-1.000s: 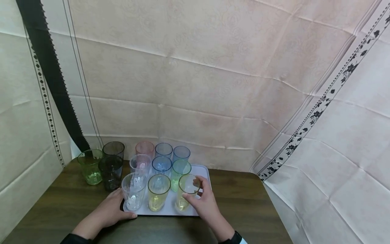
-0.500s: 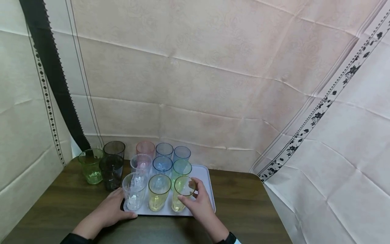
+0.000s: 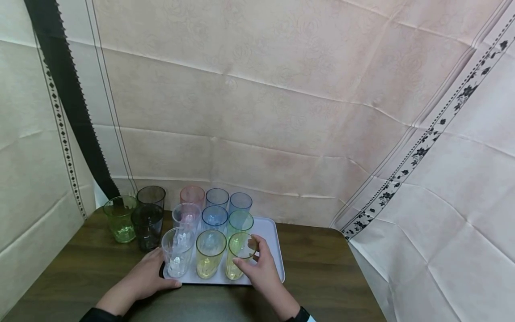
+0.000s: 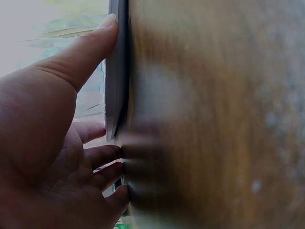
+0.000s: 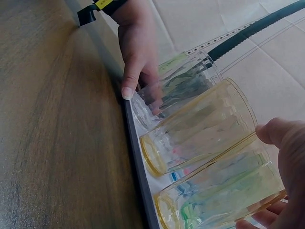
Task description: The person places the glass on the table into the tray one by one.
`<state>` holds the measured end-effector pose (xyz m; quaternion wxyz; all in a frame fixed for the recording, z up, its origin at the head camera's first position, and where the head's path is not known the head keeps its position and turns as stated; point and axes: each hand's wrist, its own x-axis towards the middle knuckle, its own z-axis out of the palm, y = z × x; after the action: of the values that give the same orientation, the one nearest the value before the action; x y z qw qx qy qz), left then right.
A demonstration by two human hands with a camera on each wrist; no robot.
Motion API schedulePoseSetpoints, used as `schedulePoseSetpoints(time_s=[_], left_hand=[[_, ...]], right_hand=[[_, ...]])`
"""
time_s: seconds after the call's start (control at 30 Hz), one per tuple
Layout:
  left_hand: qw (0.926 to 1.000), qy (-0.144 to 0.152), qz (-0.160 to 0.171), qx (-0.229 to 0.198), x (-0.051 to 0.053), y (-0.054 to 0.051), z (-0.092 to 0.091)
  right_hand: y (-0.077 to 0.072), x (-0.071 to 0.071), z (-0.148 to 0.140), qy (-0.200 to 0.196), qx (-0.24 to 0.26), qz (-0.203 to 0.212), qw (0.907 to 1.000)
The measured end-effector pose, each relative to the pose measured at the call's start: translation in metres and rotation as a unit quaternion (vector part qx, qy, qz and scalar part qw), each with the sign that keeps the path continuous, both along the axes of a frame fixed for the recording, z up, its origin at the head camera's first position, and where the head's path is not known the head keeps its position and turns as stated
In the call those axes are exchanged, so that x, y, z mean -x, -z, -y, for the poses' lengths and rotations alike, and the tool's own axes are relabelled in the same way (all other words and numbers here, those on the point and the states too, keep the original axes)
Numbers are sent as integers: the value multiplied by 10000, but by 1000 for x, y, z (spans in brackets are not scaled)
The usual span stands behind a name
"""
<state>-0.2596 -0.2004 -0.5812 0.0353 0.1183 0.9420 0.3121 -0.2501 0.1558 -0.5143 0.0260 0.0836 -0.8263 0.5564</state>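
Note:
A white tray [image 3: 263, 226] lies on the table, bearing several see-through tumblers in rows. My right hand [image 3: 263, 266] grips a yellow tumbler [image 3: 237, 264] near its rim, thumb on the near side and fingers behind. It stands at the tray's front right, beside another yellow tumbler [image 3: 210, 257]. My left hand [image 3: 146, 275] holds the tray's front left corner; in the left wrist view its thumb [image 4: 90, 52] lies on the tray edge [image 4: 116, 71]. A clear tumbler [image 3: 177, 257] stands just beside that hand. Behind are a blue tumbler [image 3: 214, 217] and a green tumbler [image 3: 239, 221].
Left of the tray, on the wooden table [image 3: 322, 268], stand a green tumbler [image 3: 120, 223] and two dark tumblers [image 3: 146, 226]. At the tray's back are a pink tumbler [image 3: 192, 195] and two bluish ones. A pale patterned cloth [image 3: 257, 112] hangs behind the table.
My right hand has moved left with the yellow tumbler, closer to the other yellow one, mostly in the first half second. My left hand has stayed at the tray corner.

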Motion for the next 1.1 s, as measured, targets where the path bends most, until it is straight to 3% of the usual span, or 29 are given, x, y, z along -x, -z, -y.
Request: schedulePoseSetpoints(time_s=[0.5,0.63,0.8,0.9,1.1], left_hand=[[10000,36,-54,-11,-2,-3,0],[9999,58,-119,8,-2,-4,-1],[10000,27,-53,-36,-2,-4,-1],[10000,29,-39,-31,-2,-3,0],[10000,33,-43,-36,-1,-3,0]], right_hand=[[-2,0,-5,-2,-127,-281,9995],[-4,0,-17,31,-219,-522,9984],[1,3,-42,246,-688,-754,9945],[8,3,-58,454,-1439,-1043,9830],[19,-1,-89,647,-2974,-1406,9421]])
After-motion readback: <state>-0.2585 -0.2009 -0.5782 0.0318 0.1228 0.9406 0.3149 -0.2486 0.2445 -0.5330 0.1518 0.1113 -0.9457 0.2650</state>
